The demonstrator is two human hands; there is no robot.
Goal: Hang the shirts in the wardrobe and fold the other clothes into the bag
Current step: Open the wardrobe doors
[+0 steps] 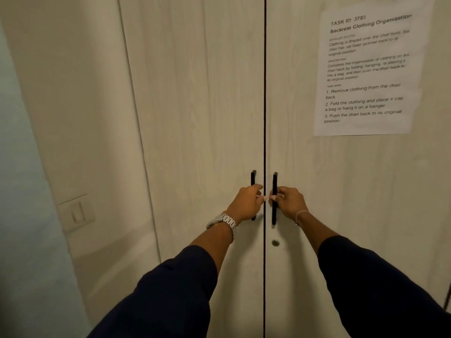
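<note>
Pale wood-grain wardrobe (195, 93) fills frame, both doors shut. Low centre: my left hand (246, 203) curls round the left black handle (253, 178), right hand (288, 203) round the right handle (274, 198). Upper right, farther up the door: taped task sheet (366, 71). No shirts, other clothes or bag in view; nothing hung or folded yet, I judge.

Wardrobe (195, 118) fills the view, pale wood-grain, both doors shut along a dark centre seam, two black vertical handles (274, 198) flanking that seam, a round lock (275, 243) just below them.
</note>
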